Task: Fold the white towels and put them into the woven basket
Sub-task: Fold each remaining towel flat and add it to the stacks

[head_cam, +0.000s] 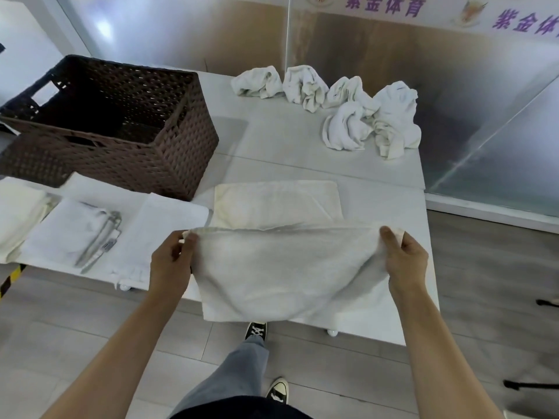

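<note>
A white towel point(284, 267) lies on the near part of the white table point(390, 204), its near half lifted and curling over toward the far half. My left hand point(171, 264) pinches the lifted left corner and my right hand point(403, 261) pinches the lifted right corner. The far half of the towel lies flat on the table. A dark brown woven basket point(181, 152) stands at the back left, and its inside looks empty. Several crumpled white towels point(348, 104) sit in a heap at the back right of the table.
White cloths point(163, 219) lie flat to the left of the towel, one with metal tongs point(99, 240) on it. A metal wall panel stands behind the table. The table's right edge drops to a wooden floor. My feet stand below the near edge.
</note>
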Demonstrator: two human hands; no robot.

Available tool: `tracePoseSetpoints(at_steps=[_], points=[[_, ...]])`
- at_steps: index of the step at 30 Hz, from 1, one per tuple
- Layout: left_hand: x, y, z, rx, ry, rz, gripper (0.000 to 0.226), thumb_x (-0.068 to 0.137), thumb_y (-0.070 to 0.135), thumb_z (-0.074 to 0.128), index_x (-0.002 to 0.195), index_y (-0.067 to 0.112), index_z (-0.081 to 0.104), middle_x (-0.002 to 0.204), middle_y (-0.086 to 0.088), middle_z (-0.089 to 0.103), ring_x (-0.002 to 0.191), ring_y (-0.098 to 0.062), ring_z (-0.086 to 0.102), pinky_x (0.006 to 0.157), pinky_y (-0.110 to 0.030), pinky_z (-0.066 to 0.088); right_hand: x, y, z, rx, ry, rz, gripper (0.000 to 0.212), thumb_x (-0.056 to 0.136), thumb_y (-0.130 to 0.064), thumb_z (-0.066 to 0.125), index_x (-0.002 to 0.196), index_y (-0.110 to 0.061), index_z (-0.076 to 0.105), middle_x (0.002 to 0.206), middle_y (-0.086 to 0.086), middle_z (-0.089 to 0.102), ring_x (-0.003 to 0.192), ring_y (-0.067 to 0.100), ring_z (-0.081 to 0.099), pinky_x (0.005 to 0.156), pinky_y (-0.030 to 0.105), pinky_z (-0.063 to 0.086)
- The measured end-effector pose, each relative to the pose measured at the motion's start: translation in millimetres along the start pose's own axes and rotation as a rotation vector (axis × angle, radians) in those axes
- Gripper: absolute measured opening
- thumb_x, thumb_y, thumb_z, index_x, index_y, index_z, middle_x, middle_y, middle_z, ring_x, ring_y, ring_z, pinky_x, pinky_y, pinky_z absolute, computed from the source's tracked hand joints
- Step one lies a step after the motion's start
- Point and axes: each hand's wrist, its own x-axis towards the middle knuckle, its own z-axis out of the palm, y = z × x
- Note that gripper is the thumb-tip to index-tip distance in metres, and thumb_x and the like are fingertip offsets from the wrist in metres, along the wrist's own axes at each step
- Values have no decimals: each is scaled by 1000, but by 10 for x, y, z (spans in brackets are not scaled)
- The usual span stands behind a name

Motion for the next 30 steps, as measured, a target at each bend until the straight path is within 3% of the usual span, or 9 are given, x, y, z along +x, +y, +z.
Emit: tracePoseSetpoints(at_steps=[4, 8, 11, 16, 19, 24, 27, 30], points=[[412, 42, 101, -34, -33, -49, 17, 102, 39, 54, 96, 32, 68, 78, -18, 60, 68, -22, 55, 73, -58, 60, 362, -106, 379, -70, -4, 32, 45, 94, -30, 70, 77, 7, 49, 72, 5, 42, 61, 10, 40, 56, 23, 35], [849, 12, 243, -30, -46, -79, 17, 100, 40, 55, 96, 31, 69, 80, -16, 64, 71, -32, 61, 77, -59, 59, 740, -140, 726, -167, 13, 53, 48, 94, -31, 68, 79, 10, 46, 75, 6, 39, 69, 17, 36, 59, 29, 30], [1235, -87, 358, 1, -50, -95, 19, 97, 47, 57, 93, 31, 67, 71, -3, 63, 67, -23, 62, 76, -59, 59, 1023, -140, 955, -239, 46, 70, 40, 93, -29, 66, 74, 2, 50, 74, 8, 38, 69, 17, 37, 57, 29, 30], [1780, -223, 566, 62, -78, -123, 34, 87, 63, 52, 88, 30, 62, 84, -2, 70, 84, -29, 69, 80, -58, 58, 1451, -125, 1222, -299, 34, 104, 40, 92, -28, 64, 85, 10, 53, 75, 7, 46, 70, 16, 44, 62, 29, 36], [1995, -248, 716, 111, -62, -134, 35, 89, 58, 51, 84, 24, 57, 80, -2, 66, 84, -31, 66, 80, -55, 58, 1703, -79, 1370, -326, -1, 109, 41, 94, -27, 65, 89, 12, 55, 76, 7, 47, 71, 15, 44, 57, 27, 34], [2264, -266, 919, 171, -20, -166, 35, 94, 46, 55, 79, 15, 53, 76, -12, 60, 80, -39, 61, 73, -46, 53, 2063, 99, 1511, -314, -38, 154, 42, 95, -29, 65, 95, 13, 57, 79, 6, 47, 73, 16, 44, 67, 29, 36], [2368, -294, 1023, 207, -2, -176, 31, 100, 32, 56, 81, 8, 52, 74, -10, 55, 73, -32, 55, 67, -37, 43, 2237, 203, 1544, -316, -55, 160, 43, 94, -30, 66, 89, 11, 56, 77, 7, 47, 71, 17, 44, 65, 29, 36], [2416, -323, 1142, 231, 0, -209, 22, 101, 29, 56, 108, 10, 63, 92, -5, 59, 84, -22, 54, 75, -29, 40, 2359, 289, 1564, -325, -58, 152, 34, 94, -30, 67, 90, 4, 64, 75, 4, 52, 74, 17, 49, 66, 26, 40]])
